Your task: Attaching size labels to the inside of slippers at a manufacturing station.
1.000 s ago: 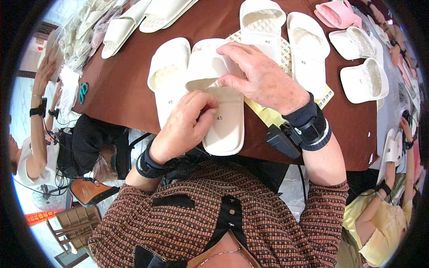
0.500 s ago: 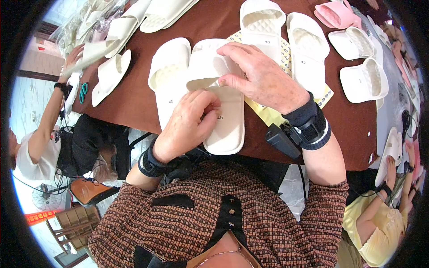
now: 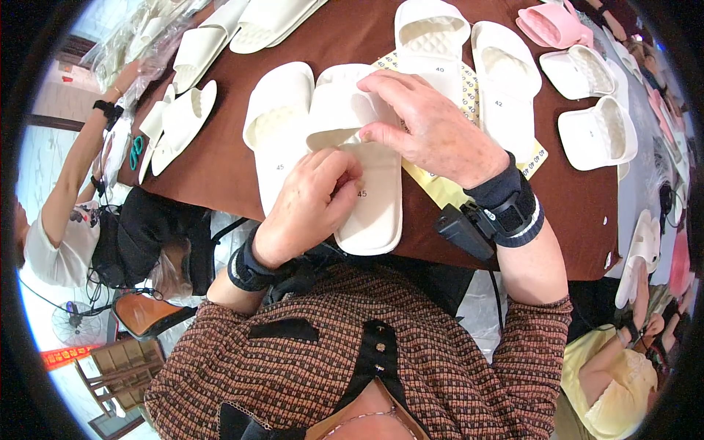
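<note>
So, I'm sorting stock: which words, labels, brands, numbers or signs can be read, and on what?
I don't transcribe print, only place it:
Central white slide pair: readable dark number on each insole.
Two white slides behind: likewise.
Yellow-and-white sheet: one number repeated.
Red banner: characters too blurred.
White slide at right: insole mark too small.

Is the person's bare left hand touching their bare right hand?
Apart: the head view shows a strip of the white open-toed slide slipper between the left hand and the right hand.
</note>
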Demonstrator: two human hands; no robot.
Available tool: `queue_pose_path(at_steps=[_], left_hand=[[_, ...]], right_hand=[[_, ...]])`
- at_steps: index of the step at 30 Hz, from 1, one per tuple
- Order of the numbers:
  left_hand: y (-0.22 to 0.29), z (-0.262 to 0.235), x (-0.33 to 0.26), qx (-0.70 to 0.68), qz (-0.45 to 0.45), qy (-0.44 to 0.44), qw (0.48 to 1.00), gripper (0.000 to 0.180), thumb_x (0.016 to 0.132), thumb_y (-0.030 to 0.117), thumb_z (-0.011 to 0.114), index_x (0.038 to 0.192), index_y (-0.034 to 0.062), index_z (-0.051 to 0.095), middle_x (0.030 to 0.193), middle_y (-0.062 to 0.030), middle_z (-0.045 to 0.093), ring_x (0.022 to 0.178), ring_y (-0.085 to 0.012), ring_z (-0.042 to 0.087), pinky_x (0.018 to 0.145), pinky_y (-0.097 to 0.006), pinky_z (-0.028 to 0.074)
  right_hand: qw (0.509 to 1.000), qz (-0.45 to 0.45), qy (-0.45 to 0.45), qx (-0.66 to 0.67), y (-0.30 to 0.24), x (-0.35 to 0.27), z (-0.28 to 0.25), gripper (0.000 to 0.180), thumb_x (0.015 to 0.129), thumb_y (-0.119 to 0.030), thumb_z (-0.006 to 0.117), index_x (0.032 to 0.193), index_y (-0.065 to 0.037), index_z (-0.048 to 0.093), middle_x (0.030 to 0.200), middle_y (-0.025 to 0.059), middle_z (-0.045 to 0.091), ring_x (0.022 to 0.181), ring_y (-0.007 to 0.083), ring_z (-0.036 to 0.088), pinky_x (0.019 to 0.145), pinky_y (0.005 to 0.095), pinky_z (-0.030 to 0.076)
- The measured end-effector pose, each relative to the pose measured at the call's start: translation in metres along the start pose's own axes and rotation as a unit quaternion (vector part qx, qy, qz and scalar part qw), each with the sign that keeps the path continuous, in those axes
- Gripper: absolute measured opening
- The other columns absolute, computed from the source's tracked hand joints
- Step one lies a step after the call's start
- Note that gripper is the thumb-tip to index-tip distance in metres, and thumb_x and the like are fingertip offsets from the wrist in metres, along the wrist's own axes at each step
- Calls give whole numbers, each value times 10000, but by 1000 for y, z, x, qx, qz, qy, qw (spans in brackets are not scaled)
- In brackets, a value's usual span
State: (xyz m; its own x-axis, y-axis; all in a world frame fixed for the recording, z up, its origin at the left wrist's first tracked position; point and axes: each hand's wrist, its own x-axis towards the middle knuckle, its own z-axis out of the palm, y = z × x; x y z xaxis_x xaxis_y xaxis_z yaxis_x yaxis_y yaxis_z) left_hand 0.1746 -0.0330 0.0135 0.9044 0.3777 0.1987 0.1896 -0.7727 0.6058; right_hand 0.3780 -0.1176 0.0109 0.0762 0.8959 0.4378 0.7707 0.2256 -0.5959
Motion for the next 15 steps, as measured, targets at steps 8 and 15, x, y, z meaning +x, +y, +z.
queue_pose_path(at_steps=[8, 15], left_hand=[[1, -5, -1, -2, -19, -26, 999, 184, 818, 95, 689, 956, 27, 587, 858, -114, 589, 805, -302, 583, 735, -385, 473], [0, -5, 0, 8, -26, -44, 999, 222, 817, 99, 704, 987, 16, 588, 884, -122, 592, 826, -303, 591, 734, -374, 485]], right_hand=[[1000, 8, -7, 6, 0, 0, 0, 497, 892, -226, 689, 1302, 12, 540, 1315, 198, 566, 1237, 333, 525, 1040, 397, 432], [1000, 5, -6, -1, 2, 1, 1, 496, 891, -229, 690, 1298, 14, 543, 1315, 204, 564, 1244, 341, 516, 1045, 401, 426]])
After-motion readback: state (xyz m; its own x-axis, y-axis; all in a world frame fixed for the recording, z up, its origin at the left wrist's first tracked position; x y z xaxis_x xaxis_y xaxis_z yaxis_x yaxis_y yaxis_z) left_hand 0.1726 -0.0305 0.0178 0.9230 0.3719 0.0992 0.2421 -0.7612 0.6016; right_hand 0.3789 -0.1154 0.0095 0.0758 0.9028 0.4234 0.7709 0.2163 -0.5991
